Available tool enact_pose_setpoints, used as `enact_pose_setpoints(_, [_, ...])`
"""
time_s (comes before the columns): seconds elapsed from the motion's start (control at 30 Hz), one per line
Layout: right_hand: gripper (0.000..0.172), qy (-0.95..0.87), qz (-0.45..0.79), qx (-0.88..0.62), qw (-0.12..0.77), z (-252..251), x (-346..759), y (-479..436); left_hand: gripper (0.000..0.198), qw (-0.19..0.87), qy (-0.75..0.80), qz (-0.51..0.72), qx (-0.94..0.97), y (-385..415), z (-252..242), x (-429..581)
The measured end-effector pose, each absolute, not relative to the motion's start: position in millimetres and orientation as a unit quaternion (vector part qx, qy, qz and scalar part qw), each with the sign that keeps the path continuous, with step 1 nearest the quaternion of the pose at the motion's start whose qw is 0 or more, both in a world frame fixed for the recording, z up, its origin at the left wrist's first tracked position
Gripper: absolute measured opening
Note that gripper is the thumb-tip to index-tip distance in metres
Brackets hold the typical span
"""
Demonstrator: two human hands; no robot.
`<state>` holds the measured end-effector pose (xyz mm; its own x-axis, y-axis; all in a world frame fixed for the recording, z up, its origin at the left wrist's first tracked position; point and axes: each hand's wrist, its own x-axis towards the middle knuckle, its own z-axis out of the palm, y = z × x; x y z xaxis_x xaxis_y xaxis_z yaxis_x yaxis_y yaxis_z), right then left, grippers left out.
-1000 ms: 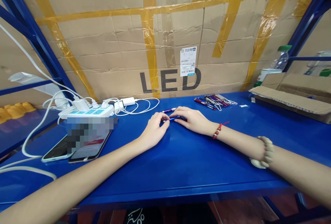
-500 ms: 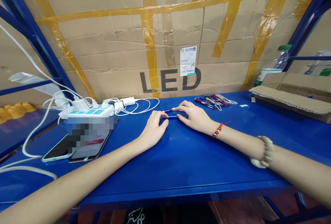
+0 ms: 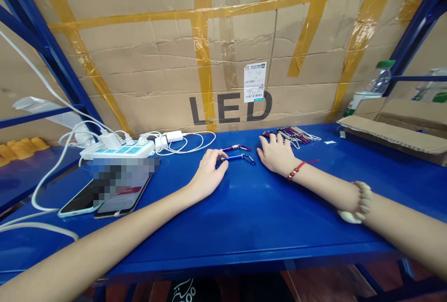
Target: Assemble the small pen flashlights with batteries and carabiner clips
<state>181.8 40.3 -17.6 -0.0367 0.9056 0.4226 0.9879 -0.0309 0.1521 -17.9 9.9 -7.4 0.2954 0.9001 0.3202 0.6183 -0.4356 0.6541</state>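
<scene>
My left hand (image 3: 209, 171) rests on the blue shelf, its thumb and forefinger closed around the left end of a blue keychain tube light (image 3: 234, 158). The light lies flat, its clip pointing right. Just behind it is a purple keychain tube light (image 3: 230, 148), also with a clip. My right hand (image 3: 277, 155) is over the shelf with its fingers spread, holding nothing. Its fingertips are at the near left edge of a pile of keychain tube lights (image 3: 300, 135) in red, purple and silver, and partly cover that pile.
On the left lie two phones (image 3: 124, 195) before a white power strip (image 3: 120, 151) with tangled cables. A large taped carton (image 3: 157, 78) stands behind. At right are an open cardboard box (image 3: 394, 134), a bottle (image 3: 370, 85) and a white paper scrap (image 3: 329, 142).
My right hand has let go of the lights near my left hand and moved right to the pile, uncovering both clips. My left hand has stayed put.
</scene>
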Motion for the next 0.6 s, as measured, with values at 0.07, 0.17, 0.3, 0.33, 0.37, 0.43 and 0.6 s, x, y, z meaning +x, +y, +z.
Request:
enact_pose_setpoints(0.07, [0.043,-0.678,-0.195,-0.703,0.089,-16.4,182.6,40.4,0.012,0.209,0.488,0.335,0.778,10.0,-7.3,-18.0])
enact_pose_setpoints(0.17, [0.042,-0.686,-0.167,-0.704,0.077,-14.0,182.7,39.9,0.012,0.209,0.486,0.334,0.78,10.2,-7.5,-18.3])
enact_pose_setpoints(0.3, [0.044,-0.679,-0.166,-0.71,0.085,-12.6,183.3,40.4,0.012,0.212,0.487,0.335,0.778,10.3,-7.8,-18.1])
enact_pose_setpoints(0.33, [0.046,-0.675,-0.164,-0.714,0.087,-12.7,183.8,41.2,0.012,0.213,0.488,0.334,0.778,10.2,-7.6,-17.9])
enact_pose_setpoints(0.37, [0.047,-0.67,-0.159,-0.72,0.086,-12.9,184.5,42.1,0.012,0.214,0.489,0.333,0.777,10.1,-7.3,-17.7])
enact_pose_setpoints(0.43, [0.05,-0.663,-0.142,-0.731,0.072,-13.6,186.1,44.6,0.012,0.215,0.491,0.331,0.777,9.7,-6.5,-17.4])
enact_pose_setpoints(0.6, [0.056,-0.64,-0.151,-0.752,0.048,-14.8,189.1,50.0,0.012,0.189,0.491,0.325,0.786,8.8,-4.7,-18.2])
